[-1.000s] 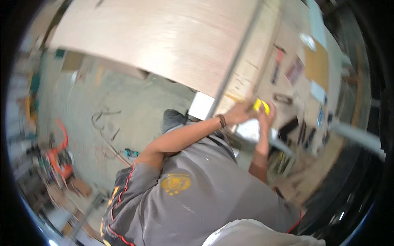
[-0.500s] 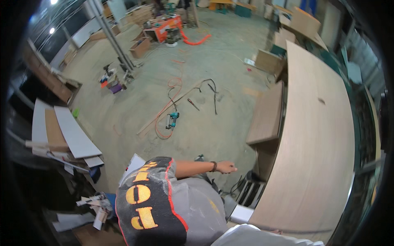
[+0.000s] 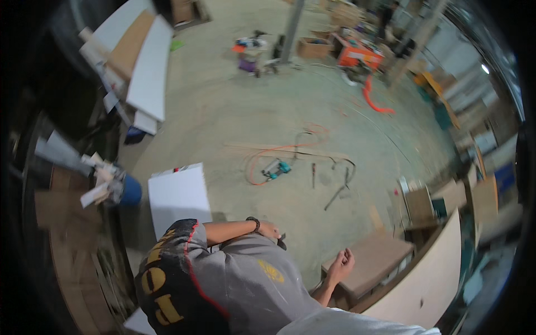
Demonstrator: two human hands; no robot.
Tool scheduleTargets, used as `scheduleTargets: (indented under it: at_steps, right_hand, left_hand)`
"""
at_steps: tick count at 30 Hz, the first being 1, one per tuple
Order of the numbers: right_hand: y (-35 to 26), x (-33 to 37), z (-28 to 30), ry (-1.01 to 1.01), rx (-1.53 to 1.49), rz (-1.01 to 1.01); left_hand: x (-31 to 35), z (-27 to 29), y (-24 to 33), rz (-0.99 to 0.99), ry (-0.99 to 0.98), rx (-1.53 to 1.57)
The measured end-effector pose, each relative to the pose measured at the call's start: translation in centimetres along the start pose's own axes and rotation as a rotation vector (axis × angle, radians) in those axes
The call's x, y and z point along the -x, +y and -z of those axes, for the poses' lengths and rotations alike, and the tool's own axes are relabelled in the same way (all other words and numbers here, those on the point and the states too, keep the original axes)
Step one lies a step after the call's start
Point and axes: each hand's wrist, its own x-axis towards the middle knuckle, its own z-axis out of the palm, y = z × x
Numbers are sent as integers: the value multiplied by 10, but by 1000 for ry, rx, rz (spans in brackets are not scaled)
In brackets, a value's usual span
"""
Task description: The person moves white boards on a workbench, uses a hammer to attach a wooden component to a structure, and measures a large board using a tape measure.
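Head view: right hand (image 3: 339, 268) half-open, nothing visible in it, near a brown wooden panel (image 3: 375, 258). Left hand (image 3: 268, 229) beside the gray shirt (image 3: 240, 273); I can't tell its grip.

On the floor (image 3: 218, 106) ahead of the person, a power tool (image 3: 284, 167) lay near the middle, with a slim hand tool (image 3: 313, 175) to its right. The left hand (image 3: 269, 229) was by the waist; the right hand (image 3: 341, 268) was near a wooden box (image 3: 374, 257), left of a large panel (image 3: 416, 279). To the left, a bucket (image 3: 132, 191) held offcuts (image 3: 96, 195) beside a flat board (image 3: 178, 192). Farther ahead, a post (image 3: 292, 33) stood right of long boards (image 3: 152, 72).
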Motion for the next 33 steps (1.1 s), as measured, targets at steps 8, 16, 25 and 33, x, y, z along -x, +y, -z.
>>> scheduleTargets:
  at_steps: [8, 16, 25, 33]
  right_hand:
    - [-135, -100, -202, -644, 56, 282]
    - [-166, -291, -367, -794, 47, 417]
    - [-364, -476, -627, -1100, -86, 682]
    - [-543, -442, -910, -1284, -87, 873]
  left_hand:
    - [6, 68, -94, 71, 66, 484]
    - [-21, 132, -229, 703, 465, 670]
    - [-16, 191, -233, 877, 390, 452]
    - [-106, 353, -350, 1168, 483, 989]
